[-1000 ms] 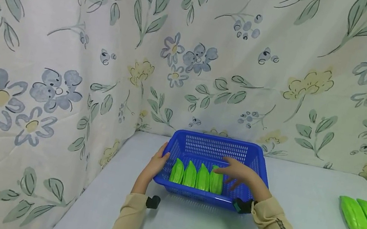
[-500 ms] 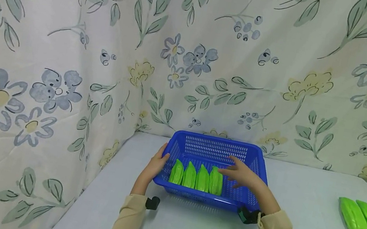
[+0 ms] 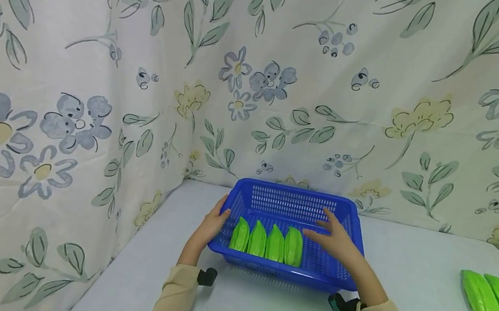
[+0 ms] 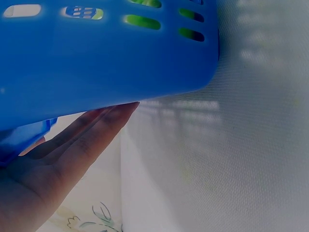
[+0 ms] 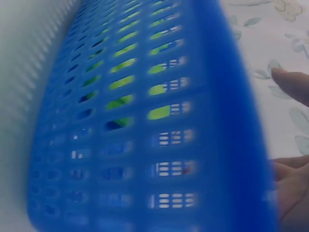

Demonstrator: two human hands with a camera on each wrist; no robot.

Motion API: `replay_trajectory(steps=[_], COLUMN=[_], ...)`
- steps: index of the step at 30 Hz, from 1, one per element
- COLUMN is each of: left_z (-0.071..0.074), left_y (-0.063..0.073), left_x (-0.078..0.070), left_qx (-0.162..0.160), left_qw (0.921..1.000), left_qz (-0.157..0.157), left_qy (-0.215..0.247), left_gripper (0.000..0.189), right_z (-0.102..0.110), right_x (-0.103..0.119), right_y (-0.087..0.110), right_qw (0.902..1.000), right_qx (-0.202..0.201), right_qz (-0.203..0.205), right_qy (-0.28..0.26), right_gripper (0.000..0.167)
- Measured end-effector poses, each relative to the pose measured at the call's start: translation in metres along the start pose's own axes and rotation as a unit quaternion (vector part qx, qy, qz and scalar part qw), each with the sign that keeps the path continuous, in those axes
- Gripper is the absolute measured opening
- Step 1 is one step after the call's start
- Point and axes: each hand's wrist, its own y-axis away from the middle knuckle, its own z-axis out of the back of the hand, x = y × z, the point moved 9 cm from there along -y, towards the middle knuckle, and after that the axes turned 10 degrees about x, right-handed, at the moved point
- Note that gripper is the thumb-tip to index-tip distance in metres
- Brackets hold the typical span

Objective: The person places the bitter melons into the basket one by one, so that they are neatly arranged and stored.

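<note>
A blue plastic basket [image 3: 279, 274] with slotted walls stands on the table. Several bright green, ridged vegetables that look like bitter melons [image 3: 293, 246] lie side by side in its left and middle part. My left hand [image 3: 212, 222] grips the basket's left side, thumb over the rim. In the left wrist view, that hand's straight fingers [image 4: 91, 140] lie along the outer wall. My right hand [image 3: 336, 241] hovers over the right part of the basket, fingers spread and holding nothing. The right wrist view shows the basket's slotted wall [image 5: 140, 145] with part of that hand beyond the rim.
Two more green bitter melons [image 3: 497, 302] lie together on the white table [image 3: 413, 271] at the right. A flower-printed curtain [image 3: 310, 88] hangs behind the table and along its left side.
My right hand has moved right and slightly up, away from the rightmost bitter melon in the basket. The left hand and basket stay in place.
</note>
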Motion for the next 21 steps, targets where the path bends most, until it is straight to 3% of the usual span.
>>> replay_trajectory(steps=[6,14,21], left_z=[0.001,0.0,0.0], left_y=[0.001,0.002,0.001], left_x=[-0.001,-0.001,-0.001], left_qx=[0.0,0.002,-0.002], left_qw=[1.0,1.0,1.0], left_qz=[-0.001,0.0,0.001], left_qy=[0.005,0.003,-0.001], left_gripper=[0.058,0.056,0.057], right_z=[0.005,0.021,0.033], right_x=[-0.005,-0.007,-0.01], right_y=[0.002,0.012,0.02], right_qw=[0.9984,0.995,0.9927], right_qx=[-0.026,-0.084,-0.104], right_qz=[0.032,0.046,0.056], right_qy=[-0.039,-0.026,-0.027], right_gripper=[0.1,0.103,0.102])
